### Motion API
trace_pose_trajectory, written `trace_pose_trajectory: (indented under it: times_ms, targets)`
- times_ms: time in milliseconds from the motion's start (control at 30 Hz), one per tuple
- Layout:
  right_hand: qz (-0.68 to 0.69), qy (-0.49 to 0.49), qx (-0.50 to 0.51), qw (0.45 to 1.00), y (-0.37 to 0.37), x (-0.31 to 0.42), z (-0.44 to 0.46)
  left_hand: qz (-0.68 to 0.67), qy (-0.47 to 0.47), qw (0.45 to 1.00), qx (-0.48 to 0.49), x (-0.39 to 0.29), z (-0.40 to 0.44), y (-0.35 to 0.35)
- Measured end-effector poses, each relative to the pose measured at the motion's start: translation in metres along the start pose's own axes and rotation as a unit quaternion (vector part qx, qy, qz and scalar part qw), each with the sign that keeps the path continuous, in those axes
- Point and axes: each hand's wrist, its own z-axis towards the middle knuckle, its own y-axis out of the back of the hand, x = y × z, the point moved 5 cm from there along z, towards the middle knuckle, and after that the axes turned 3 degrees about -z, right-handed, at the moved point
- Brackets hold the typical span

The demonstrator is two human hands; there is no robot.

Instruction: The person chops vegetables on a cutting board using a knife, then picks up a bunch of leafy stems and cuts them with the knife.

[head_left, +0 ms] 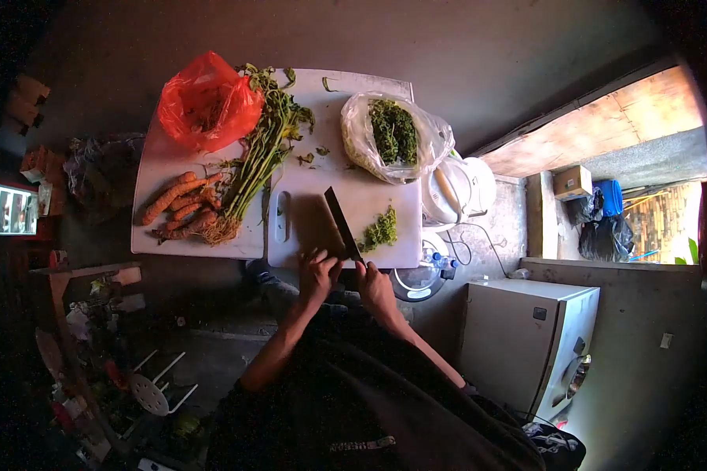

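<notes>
My right hand [376,290] is closed round the handle of a dark-bladed knife [340,222], whose blade points up and left over the white cutting board [306,206]. At the board's front edge, my left hand [319,273] has its fingers bent close to the blade; whether they hold anything is too small to tell. Chopped greens [381,229] lie on the board to the right of the blade. Behind the board stands a clear plastic bag [357,149] with cut greens [393,132] inside.
Orange carrots [182,202], leafy stalks with roots [263,157] and a red plastic bag [210,106] lie on the left of the white table [153,237]. Right of the table are a white appliance [448,192], a water bottle [420,281] and a white fridge [514,330].
</notes>
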Motion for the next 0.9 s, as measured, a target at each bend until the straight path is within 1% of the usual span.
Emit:
trace_pose_trajectory:
  times_ms: [67, 133, 167, 233, 267, 333, 367, 433, 567, 667, 733, 767, 833, 900]
  targets:
    - [-0.011, -0.012, -0.005, 1.000, -0.004, -0.002, 0.005, 0.009, 0.015, 1.000, 0.015, 0.002, 0.001, -0.005]
    - [-0.020, 0.015, -0.024, 0.999, 0.002, 0.005, 0.008, -0.070, 0.032, 0.996, -0.039, 0.000, 0.001, -0.003]
    - [-0.019, 0.015, -0.026, 0.999, 0.005, 0.005, 0.008, -0.070, 0.030, 0.996, -0.039, -0.001, 0.002, -0.003]
    - [0.001, 0.030, -0.020, 0.999, 0.008, 0.006, 0.006, -0.013, 0.018, 0.999, -0.030, -0.001, -0.001, -0.002]
    - [0.001, 0.031, -0.018, 0.999, 0.006, 0.004, 0.004, -0.012, 0.020, 0.999, -0.031, 0.001, -0.001, -0.002]
    - [0.005, -0.012, 0.009, 1.000, -0.001, -0.004, 0.001, -0.027, 0.018, 0.999, -0.037, 0.003, -0.002, -0.005]
    - [0.004, -0.013, 0.009, 1.000, -0.004, -0.006, 0.001, -0.028, 0.019, 0.999, -0.037, 0.003, -0.004, -0.007]
    - [0.001, 0.000, -0.022, 1.000, -0.007, -0.001, 0.005, -0.037, 0.022, 0.997, -0.062, -0.002, -0.003, -0.003]
    - [-0.015, 0.003, -0.040, 0.999, -0.003, -0.001, 0.013, -0.044, 0.018, 0.997, -0.057, 0.007, -0.003, -0.012]
    - [-0.016, 0.013, -0.037, 0.999, 0.004, -0.008, 0.008, -0.012, 0.003, 0.999, -0.046, 0.003, -0.004, -0.008]
    - [-0.023, -0.023, -0.037, 0.999, 0.007, -0.021, 0.005, 0.009, -0.004, 1.000, -0.019, -0.010, 0.002, 0.002]
    - [-0.024, -0.021, -0.035, 0.999, 0.009, -0.026, 0.006, 0.010, -0.001, 1.000, -0.021, -0.011, 0.004, 0.002]
    - [0.020, -0.047, -0.047, 0.998, 0.024, -0.027, 0.003, -0.069, 0.004, 0.998, -0.007, -0.010, 0.005, -0.001]
    - [0.023, -0.040, -0.041, 0.998, 0.032, -0.027, 0.004, -0.056, -0.010, 0.998, -0.009, -0.011, 0.007, 0.001]
